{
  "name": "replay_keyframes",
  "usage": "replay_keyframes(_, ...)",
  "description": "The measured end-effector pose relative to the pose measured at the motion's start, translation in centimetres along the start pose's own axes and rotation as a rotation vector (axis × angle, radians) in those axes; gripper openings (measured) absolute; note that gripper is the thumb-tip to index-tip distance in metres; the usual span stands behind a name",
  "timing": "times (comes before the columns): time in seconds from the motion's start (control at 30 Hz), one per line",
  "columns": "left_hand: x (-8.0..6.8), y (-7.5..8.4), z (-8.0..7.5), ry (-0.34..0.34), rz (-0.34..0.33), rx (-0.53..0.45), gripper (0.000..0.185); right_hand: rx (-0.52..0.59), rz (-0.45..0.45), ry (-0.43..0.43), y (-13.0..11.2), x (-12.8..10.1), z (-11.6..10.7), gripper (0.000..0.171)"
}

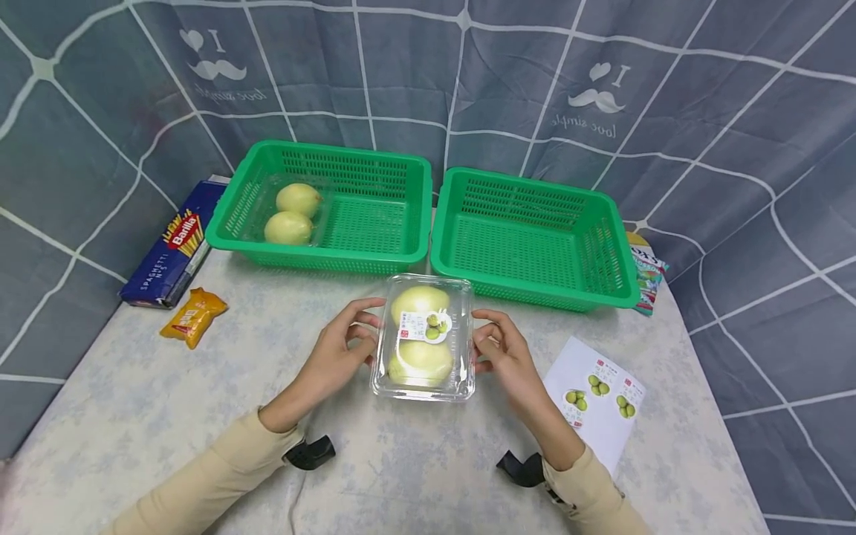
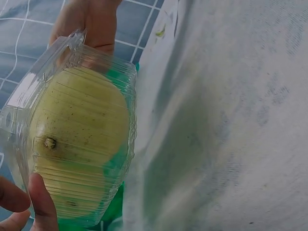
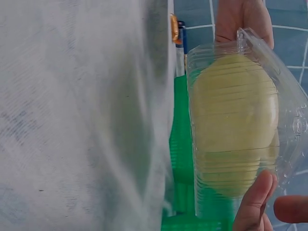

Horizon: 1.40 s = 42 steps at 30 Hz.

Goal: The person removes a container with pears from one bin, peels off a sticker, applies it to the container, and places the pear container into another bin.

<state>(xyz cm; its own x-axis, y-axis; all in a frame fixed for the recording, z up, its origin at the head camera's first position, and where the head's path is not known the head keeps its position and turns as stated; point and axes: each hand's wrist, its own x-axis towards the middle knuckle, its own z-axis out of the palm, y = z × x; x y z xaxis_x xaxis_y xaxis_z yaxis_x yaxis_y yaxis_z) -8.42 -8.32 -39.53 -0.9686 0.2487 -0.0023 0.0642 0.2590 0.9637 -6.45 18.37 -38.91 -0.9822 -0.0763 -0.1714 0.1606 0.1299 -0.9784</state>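
Observation:
A clear plastic clamshell box (image 1: 463,334) with two pale yellow oval fruits (image 1: 420,364) inside is held between both hands. A white label (image 1: 425,326) printed with green fruit is on its lid. My left hand (image 1: 341,345) grips the left side, with curled fingers and thumb at the edge. On the opposite side, my right hand (image 1: 504,353) grips the box likewise. The left wrist view shows the ribbed side wall and a fruit's stem end (image 2: 50,143); from the right wrist, the box (image 3: 204,144) appears tilted, above the table surface.
Behind the box stand two green baskets; the left basket (image 1: 374,260) holds another box of two fruits (image 1: 297,199), the right basket (image 1: 515,286) shows bare mesh. A sticker sheet (image 1: 608,431) lies right. Left are a spaghetti box (image 1: 160,271) and orange packet (image 1: 194,317); a snack bag (image 1: 647,271) is far right.

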Motion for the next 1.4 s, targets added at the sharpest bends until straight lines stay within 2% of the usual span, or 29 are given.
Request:
replay_keyframes(0.4, 0.4, 1.8, 0.3, -0.008, 0.039, -0.04, 0.053, 0.091, -0.006, 0.007, -1.8, -1.0, -1.0, 0.04)
replay_keyframes(0.67, 0.8, 3.2, 0.6, -0.015, 0.076, -0.093, 0.046, 0.123, -0.031, 0.07, -3.1, -1.0, -1.5, 0.044)
replay_keyframes(1.03, 1.5, 3.7, 0.6, -0.011, 0.12, -0.032, 0.046, 0.09, -0.039, 0.075, -3.4, -0.2, -1.7, 0.043)
replay_keyframes(1.4, 4.1, 5.1, 0.4, -0.062, 0.133, -0.03, 0.049, 0.068, -0.043, 0.142, -4.3, 1.9, -2.4, 0.046)
